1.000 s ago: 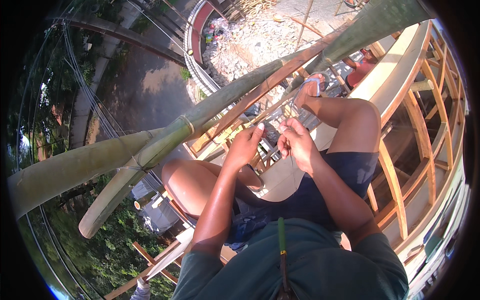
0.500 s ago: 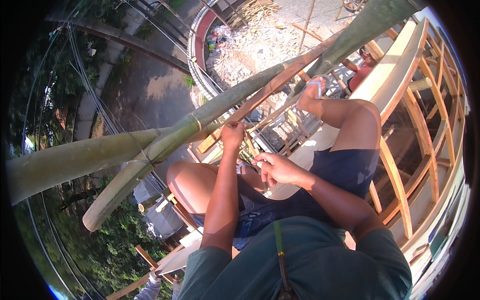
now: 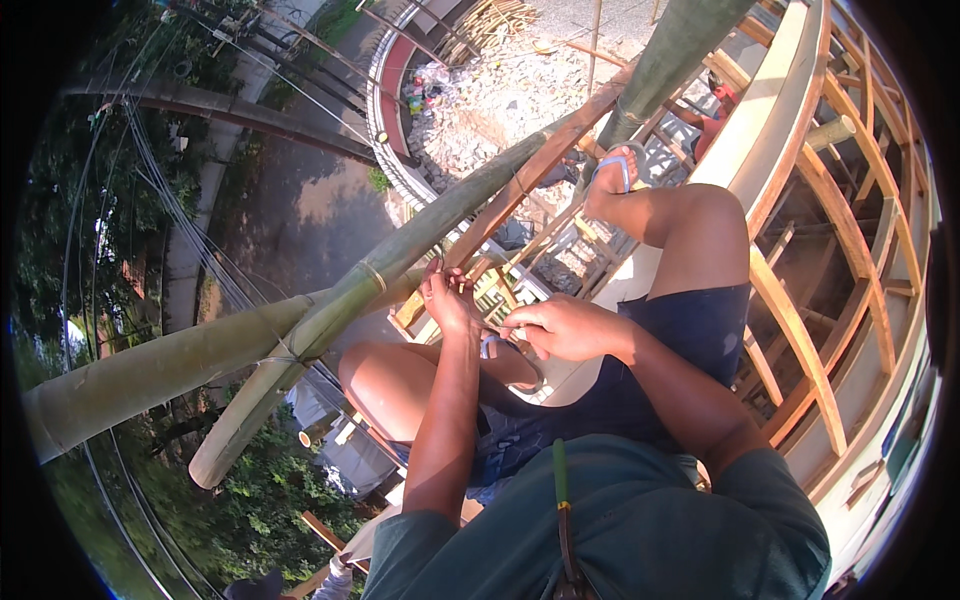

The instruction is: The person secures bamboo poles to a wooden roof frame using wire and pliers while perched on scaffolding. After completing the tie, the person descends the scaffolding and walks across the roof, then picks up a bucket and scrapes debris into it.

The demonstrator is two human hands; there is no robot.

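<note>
My left hand (image 3: 450,300) is raised beside the lower end of a reddish wooden beam (image 3: 497,212), its fingers curled and the palm partly turned up. Whatever it grips is too small to tell. To its right, my right hand (image 3: 572,326) is closed in a pinch, thumb against forefinger, on something small and pale that I cannot make out. A thin strand seems to run between the two hands. Just left of them, a green bamboo pole (image 3: 345,300) slants past, tied with thin wire to a thicker bamboo pole (image 3: 170,350) that crosses under it.
I sit high up, sandalled feet on a pale ledge (image 3: 590,378). At right is a curved wooden frame (image 3: 845,215); a person in red (image 3: 712,125) is beyond it. Cables (image 3: 185,190) hang at left above a road (image 3: 285,215). Rubble (image 3: 500,90) lies far below.
My left hand has turned and its fingers have loosened from a tight fist beside the beam's end, moving slightly down and left. My right hand stays pinched. The whole view has shifted a little.
</note>
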